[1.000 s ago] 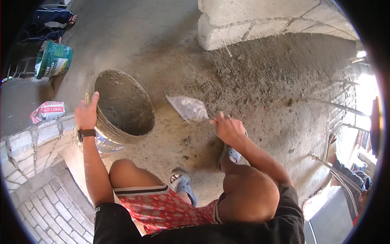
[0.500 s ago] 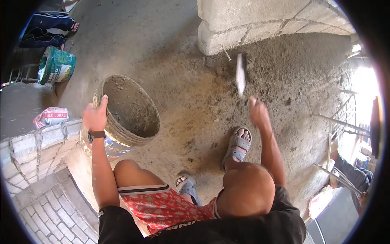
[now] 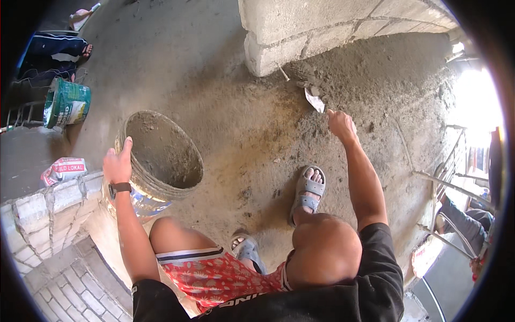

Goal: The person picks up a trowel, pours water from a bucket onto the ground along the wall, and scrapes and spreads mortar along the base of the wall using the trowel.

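My left hand (image 3: 117, 162), with a dark watch on its wrist, grips the left rim of a mortar-smeared bucket (image 3: 146, 202). The bucket leans, its mouth facing up and to the right, and grey mortar (image 3: 163, 153) coats its inside. Out ahead, my right hand (image 3: 342, 126) is closed round a trowel (image 3: 314, 100), whose handle is mostly hidden in my fist. The pale blade meets loose grey mortar (image 3: 310, 80) on the floor, near the foot of a block wall (image 3: 316, 32).
A nail-like piece (image 3: 283, 73) juts from the wall's lower corner. My sandalled foot (image 3: 308, 193) stands right of the bucket. At far left are a green bucket (image 3: 68, 104), another person's leg (image 3: 59, 45), and a red-and-white bag (image 3: 64, 170) by a low block wall (image 3: 70, 192). Metal bars (image 3: 453, 188) stand at right.
My right hand has moved forward, and the trowel blade has swung from upright and blurred to low against the mortar. My left hand keeps its hold on the bucket. The view has shifted slightly.
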Available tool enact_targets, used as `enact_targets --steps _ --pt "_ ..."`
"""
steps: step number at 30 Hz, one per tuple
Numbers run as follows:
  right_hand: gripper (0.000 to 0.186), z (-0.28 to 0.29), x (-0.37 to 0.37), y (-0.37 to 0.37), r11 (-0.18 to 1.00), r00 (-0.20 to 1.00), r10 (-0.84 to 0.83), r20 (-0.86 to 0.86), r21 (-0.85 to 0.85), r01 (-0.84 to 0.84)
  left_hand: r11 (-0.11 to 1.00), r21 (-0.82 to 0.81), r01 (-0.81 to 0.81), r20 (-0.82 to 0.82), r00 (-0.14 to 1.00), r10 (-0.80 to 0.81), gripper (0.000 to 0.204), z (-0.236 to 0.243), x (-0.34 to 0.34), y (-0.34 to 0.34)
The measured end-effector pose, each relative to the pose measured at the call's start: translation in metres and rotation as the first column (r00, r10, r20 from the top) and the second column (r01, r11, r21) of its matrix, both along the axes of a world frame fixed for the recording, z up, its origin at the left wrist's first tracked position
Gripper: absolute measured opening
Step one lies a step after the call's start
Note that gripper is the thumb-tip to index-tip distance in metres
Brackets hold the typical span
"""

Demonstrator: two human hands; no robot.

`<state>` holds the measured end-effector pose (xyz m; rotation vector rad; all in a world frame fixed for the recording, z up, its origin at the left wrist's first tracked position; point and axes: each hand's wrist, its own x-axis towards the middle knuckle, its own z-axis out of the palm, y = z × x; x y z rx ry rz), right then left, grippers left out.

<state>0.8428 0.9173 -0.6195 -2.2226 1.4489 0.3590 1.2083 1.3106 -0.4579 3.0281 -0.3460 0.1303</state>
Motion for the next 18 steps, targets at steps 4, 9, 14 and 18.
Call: enact_targets --steps 4,9,14,18 --pt "0.063 0.019 -0.018 0.035 0.906 0.949 -0.305 0.076 0.329 0.265 0.999 -0.029 0.02 0.07 0.997 -0.018 0.075 -0.006 0.009 -0.001" --pt "0.059 0.057 -0.07 0.094 0.86 0.955 -0.274 0.117 0.475 0.188 0.996 -0.053 0.077 -0.051 0.995 -0.08 0.079 0.001 0.03 0.001" --pt "0.036 0.151 -0.164 0.131 0.774 0.761 -0.597 0.252 0.431 0.465 0.962 -0.204 0.181 -0.184 0.958 -0.219 0.079 0.017 0.032 0.005" --pt "0.023 0.228 -0.239 0.161 0.717 0.613 -0.694 0.378 0.275 0.641 0.931 -0.314 0.187 -0.175 0.952 -0.25 0.083 0.03 0.03 -0.006"
